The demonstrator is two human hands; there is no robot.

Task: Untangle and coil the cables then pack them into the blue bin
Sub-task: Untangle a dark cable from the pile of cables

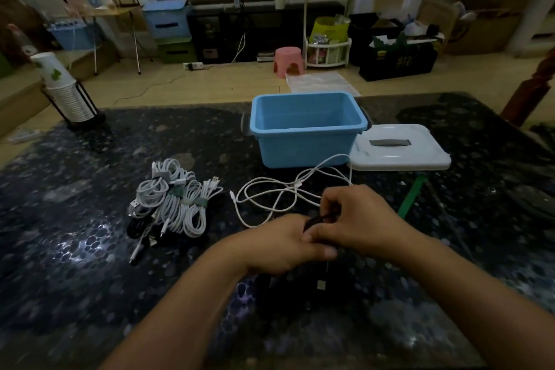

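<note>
I pinch a black cable (315, 221) between both hands, left (282, 245) steadying, right (357, 219) working it into a coil; a loose white cable (288, 192) waits by the empty bin (306, 129), coiled ones (174, 201) set aside on the bench (90, 249)

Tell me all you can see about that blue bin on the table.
The blue bin is a rectangular tub of what looks like smooth light-blue plastic, with a rolled rim and dark grey handles or latches at its two ends. It stands upright and open on the dark speckled table, beyond both hands, and nothing shows inside it. Its white lid, with a grey handle, lies flat close beside it on the right. A loose white cable loops just in front of its near wall; whether they touch is unclear.
</note>
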